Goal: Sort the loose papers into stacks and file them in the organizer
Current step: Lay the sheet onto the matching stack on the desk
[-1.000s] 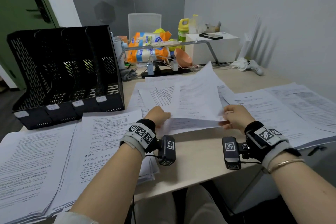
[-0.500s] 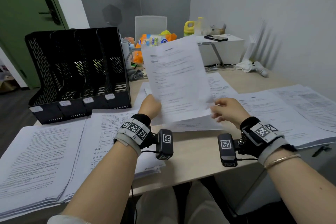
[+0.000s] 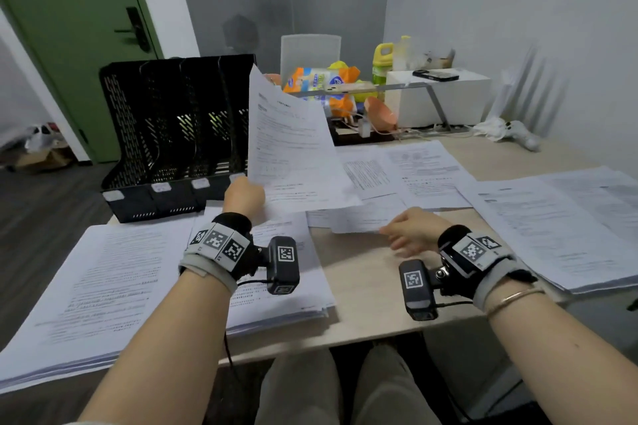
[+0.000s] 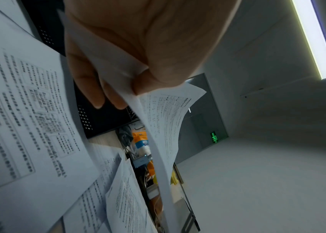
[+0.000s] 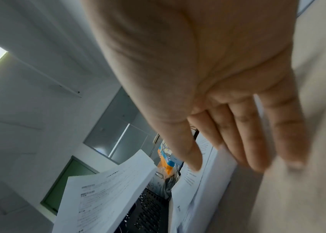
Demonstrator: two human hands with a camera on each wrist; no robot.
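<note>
Your left hand (image 3: pixel 243 195) pinches one printed sheet (image 3: pixel 290 148) at its lower corner, raised at frame centre before the black organizer (image 3: pixel 172 134), likely for reading. Your right hand (image 3: pixel 412 229), fingers spread, hovers over the loose papers (image 3: pixel 407 172).

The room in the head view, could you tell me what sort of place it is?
Probably a small office: a desk covered with printed paper stacks, a black four-slot file organizer, and a green exit sign by a glass door.
</note>
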